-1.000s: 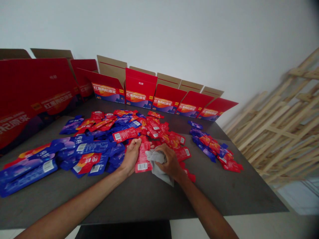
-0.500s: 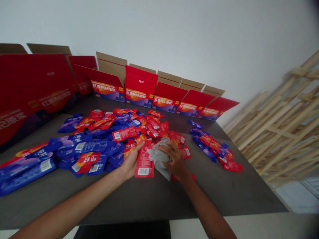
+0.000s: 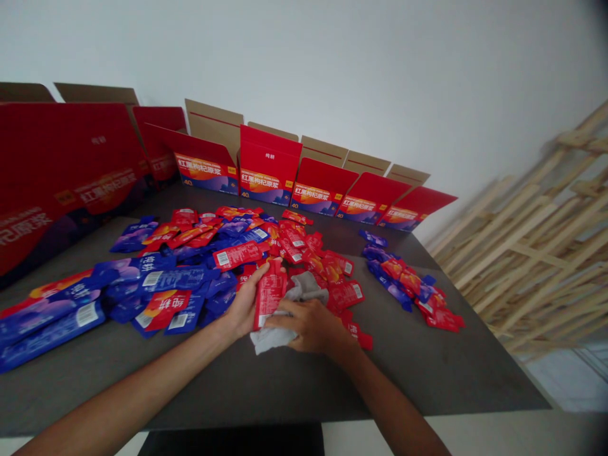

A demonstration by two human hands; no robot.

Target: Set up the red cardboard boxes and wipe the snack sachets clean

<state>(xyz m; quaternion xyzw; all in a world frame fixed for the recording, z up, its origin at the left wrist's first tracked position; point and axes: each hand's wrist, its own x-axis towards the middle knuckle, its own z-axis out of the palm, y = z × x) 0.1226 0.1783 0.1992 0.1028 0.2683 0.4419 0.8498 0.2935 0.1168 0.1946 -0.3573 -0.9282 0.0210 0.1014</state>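
Note:
A red sachet [image 3: 269,294] is pinched at its left edge by my left hand [image 3: 244,306], with its printed back facing up. My right hand [image 3: 311,324] grips a grey cloth [image 3: 270,339], which lies over the sachet's lower end and covers the barcode there. Part of the cloth also bunches up above my right fingers. Just beyond my hands spreads a heap of red and blue sachets [image 3: 240,254]. Several red sachets [image 3: 346,294] lie close to the right of the cloth.
Open red cartons [image 3: 266,174] stand in a row along the wall at the back of the dark table [image 3: 427,373]. Larger red cartons [image 3: 71,158] rise at the left. A smaller sachet pile [image 3: 411,282] lies at the right. Wooden racks [image 3: 536,247] stand beyond the table's right edge.
My right hand has moved the cloth down and left, from the sachet's right side onto its lower end. The sachet's barcode has gone out of sight, and the sachet has tilted slightly.

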